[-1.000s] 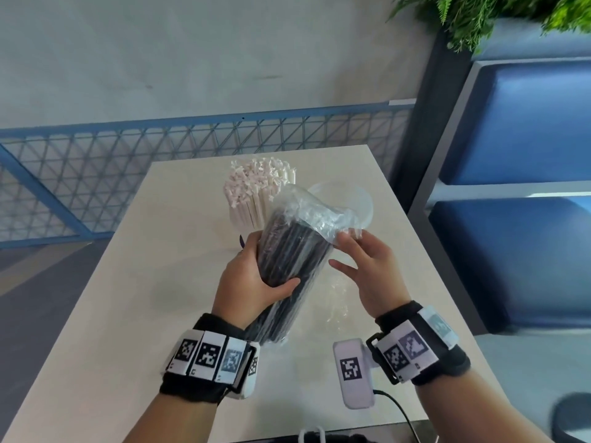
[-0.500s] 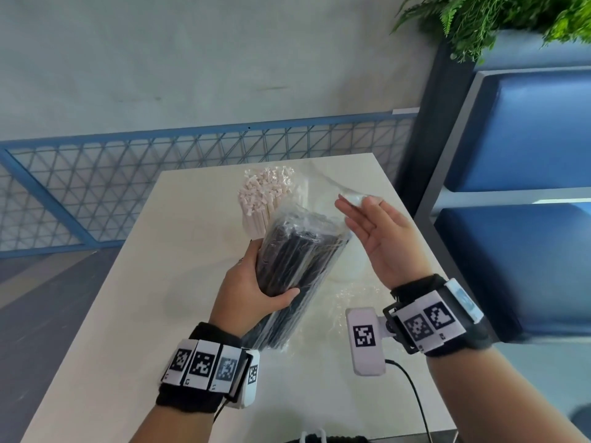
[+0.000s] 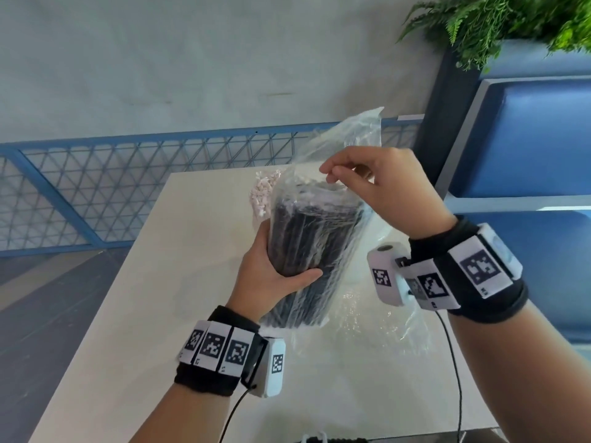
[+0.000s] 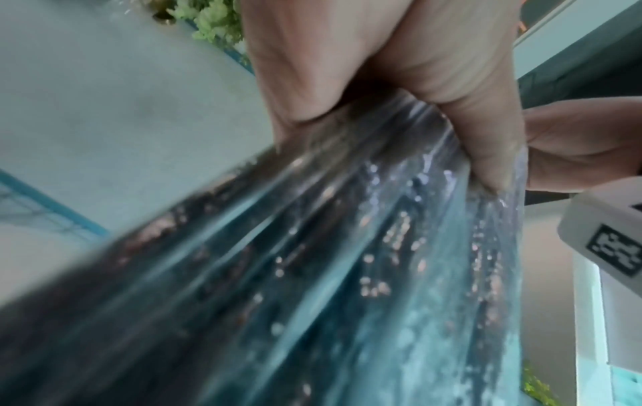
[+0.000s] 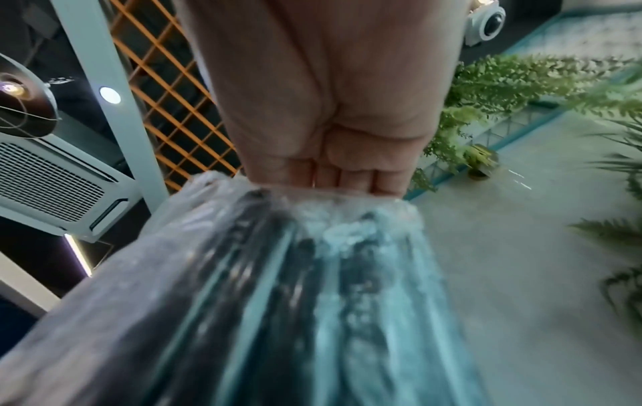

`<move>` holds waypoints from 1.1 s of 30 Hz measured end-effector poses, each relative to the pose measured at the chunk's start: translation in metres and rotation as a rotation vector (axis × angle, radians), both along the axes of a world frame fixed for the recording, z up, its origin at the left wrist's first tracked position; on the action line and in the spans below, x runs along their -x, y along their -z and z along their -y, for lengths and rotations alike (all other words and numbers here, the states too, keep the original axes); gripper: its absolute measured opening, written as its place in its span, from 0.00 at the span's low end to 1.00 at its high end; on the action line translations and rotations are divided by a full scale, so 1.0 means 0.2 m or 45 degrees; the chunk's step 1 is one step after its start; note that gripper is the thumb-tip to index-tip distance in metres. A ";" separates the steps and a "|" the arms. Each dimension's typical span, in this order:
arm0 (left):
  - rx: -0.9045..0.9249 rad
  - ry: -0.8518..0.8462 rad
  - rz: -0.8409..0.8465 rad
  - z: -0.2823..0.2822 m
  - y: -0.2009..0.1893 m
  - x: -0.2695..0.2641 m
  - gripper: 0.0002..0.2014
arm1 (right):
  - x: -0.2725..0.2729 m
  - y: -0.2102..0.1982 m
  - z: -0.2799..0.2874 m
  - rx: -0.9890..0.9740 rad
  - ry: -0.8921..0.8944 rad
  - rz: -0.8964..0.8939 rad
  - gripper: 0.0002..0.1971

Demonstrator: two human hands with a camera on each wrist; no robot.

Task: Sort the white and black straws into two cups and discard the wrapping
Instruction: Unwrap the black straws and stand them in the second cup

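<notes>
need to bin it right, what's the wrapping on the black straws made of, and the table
Wrapping: looks like thin clear plastic film, glossy, crinkled and see-through to the black straws. Table: smooth matt beige top, perhaps laminate; cannot tell for sure.

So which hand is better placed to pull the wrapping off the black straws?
Right. The right hand already pinches the wrapping at its top, while the left hand grips the black straws mid-bundle.

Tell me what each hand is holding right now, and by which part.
The left hand grips the bundle of black straws around its middle, through the clear plastic wrapping. The right hand pinches the wrapping's loose top end, above the straws.
</notes>
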State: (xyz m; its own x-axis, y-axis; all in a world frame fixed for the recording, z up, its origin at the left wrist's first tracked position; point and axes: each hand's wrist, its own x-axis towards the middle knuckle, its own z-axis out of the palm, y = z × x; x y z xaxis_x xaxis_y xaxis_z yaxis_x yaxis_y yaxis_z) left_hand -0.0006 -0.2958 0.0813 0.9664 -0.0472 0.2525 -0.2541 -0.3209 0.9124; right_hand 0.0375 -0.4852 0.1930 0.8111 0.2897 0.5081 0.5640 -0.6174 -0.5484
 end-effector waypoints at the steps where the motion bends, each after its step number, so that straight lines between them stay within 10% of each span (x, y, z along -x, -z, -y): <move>1: 0.017 0.010 -0.020 0.02 0.02 -0.02 0.37 | 0.00 -0.03 0.00 0.073 0.006 -0.020 0.07; 6: 0.015 0.032 -0.135 0.03 0.20 -0.03 0.36 | -0.01 0.02 -0.03 0.591 -0.164 -0.344 0.17; 18: -0.072 0.047 -0.229 -0.03 0.38 -0.06 0.38 | -0.07 0.25 -0.17 0.856 -0.254 -0.371 0.24; 33: 0.125 -0.028 -0.228 -0.04 0.31 -0.12 0.39 | -0.05 0.40 -0.21 0.315 -0.099 -0.328 0.05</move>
State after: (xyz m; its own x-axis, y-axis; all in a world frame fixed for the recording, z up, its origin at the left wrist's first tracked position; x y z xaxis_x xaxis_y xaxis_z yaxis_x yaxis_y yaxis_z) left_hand 0.0232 -0.2868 0.0201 0.9969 -0.0092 0.0786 -0.0786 -0.2322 0.9695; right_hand 0.0481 -0.4432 0.1131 0.8739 0.4444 0.1969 0.4776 -0.7097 -0.5179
